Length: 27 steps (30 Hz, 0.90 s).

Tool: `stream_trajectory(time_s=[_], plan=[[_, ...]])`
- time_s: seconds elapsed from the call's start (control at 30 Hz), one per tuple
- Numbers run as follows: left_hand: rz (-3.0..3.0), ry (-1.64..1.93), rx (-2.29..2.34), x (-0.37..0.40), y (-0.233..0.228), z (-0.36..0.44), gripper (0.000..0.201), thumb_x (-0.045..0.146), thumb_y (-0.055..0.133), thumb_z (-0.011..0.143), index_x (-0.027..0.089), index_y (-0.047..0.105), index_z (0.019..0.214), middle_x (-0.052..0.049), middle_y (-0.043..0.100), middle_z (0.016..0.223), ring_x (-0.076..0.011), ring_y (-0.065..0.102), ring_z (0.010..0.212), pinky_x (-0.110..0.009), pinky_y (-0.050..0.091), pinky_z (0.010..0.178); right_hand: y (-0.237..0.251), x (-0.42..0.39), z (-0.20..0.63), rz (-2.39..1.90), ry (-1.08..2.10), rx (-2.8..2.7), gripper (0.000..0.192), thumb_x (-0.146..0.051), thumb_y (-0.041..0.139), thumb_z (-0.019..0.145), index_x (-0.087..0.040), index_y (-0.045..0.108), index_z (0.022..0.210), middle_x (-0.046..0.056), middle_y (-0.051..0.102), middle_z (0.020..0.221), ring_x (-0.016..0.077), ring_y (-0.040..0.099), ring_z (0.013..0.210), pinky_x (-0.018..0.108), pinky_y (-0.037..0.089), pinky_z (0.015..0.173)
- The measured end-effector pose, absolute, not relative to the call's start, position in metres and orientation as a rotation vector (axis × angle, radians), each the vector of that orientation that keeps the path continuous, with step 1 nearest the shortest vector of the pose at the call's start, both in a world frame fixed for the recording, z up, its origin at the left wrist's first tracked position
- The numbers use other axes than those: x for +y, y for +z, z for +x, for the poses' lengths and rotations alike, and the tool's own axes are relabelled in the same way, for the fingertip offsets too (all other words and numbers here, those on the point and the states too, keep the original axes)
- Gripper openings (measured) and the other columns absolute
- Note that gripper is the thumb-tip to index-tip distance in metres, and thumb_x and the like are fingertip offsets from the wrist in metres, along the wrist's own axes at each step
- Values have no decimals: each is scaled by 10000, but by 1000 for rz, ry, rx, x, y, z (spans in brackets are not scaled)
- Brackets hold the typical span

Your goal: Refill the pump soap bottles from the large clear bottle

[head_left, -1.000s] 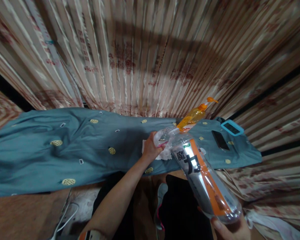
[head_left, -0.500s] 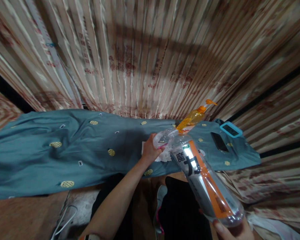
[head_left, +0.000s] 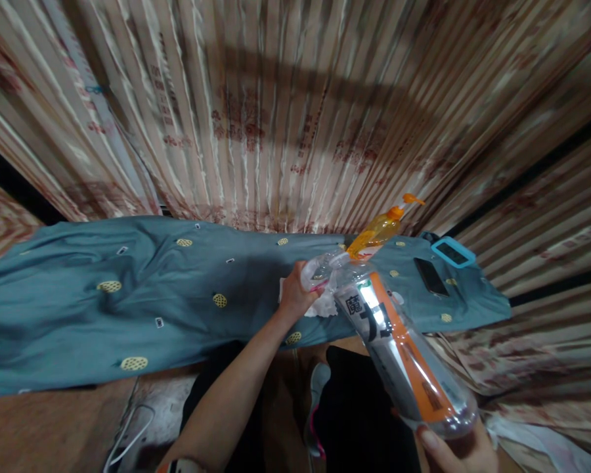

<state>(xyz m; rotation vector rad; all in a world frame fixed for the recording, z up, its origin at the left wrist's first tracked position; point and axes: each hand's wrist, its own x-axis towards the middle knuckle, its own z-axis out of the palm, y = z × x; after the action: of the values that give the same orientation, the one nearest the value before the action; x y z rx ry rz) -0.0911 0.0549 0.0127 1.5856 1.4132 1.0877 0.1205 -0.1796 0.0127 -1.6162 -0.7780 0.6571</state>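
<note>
teal cloth-covered table (head_left: 128, 295) before striped curtains (head_left: 276, 98); right hand (head_left: 456, 450) grips a clear orange-labelled bottle (head_left: 404, 361) tilted toward a small cup (head_left: 316, 274) held by the left hand (head_left: 295, 295).

right hand (head_left: 456, 450) tilting bottle (head_left: 404, 358), left hand (head_left: 295, 295) on cup (head_left: 316, 274)

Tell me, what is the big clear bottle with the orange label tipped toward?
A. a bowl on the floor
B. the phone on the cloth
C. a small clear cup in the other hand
C: the bottle, gripped at its base by the right hand, points its neck at the small clear cup held by the left hand.
</note>
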Motion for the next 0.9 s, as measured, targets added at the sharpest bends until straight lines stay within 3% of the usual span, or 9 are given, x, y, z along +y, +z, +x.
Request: stream_trajectory(time_s=[0.13,0.3,0.6,0.73,0.9], plan=[[1584,1092,1408,55,12,-90,531,95,786,650,203,553,1115,-46,724,1104,-250,702,1062,-381,540,959,17,-176,120,-1638,717,-656,800,-528,911,514,-237,603,1192,89,726,1059,353,660,972,508,469,980],[1594,1111,1407,57,8,-89,555,110,795,648,203,546,1135,-45,723,1095,-250,705,1055,-387,546,966,28,-171,106,-1584,666,-625,880,-522,929,487,-217,577,1234,132,646,1177,429,570,1125,674,266,1124],[1604,1130,1399,57,7,-91,537,114,782,656,216,551,1131,-30,716,1100,-241,698,1078,-377,542,981,37,-169,100,-1597,685,-630,870,-511,905,524,-221,574,1274,127,679,1240,404,583,1209,522,372,1092],[1609,1133,1404,57,7,-91,527,109,772,660,224,555,1126,-19,714,1099,-236,697,1073,-373,541,976,40,-167,98,-1553,705,-631,826,-499,908,535,-217,588,1242,122,682,1228,391,588,1181,519,360,1088],[1603,1139,1401,58,5,-91,513,112,767,664,226,551,1115,-11,715,1068,-229,702,1042,-356,545,948,41,-168,96,-1576,677,-662,769,-523,898,557,-229,593,1199,90,725,1143,349,632,1122,434,461,985]])
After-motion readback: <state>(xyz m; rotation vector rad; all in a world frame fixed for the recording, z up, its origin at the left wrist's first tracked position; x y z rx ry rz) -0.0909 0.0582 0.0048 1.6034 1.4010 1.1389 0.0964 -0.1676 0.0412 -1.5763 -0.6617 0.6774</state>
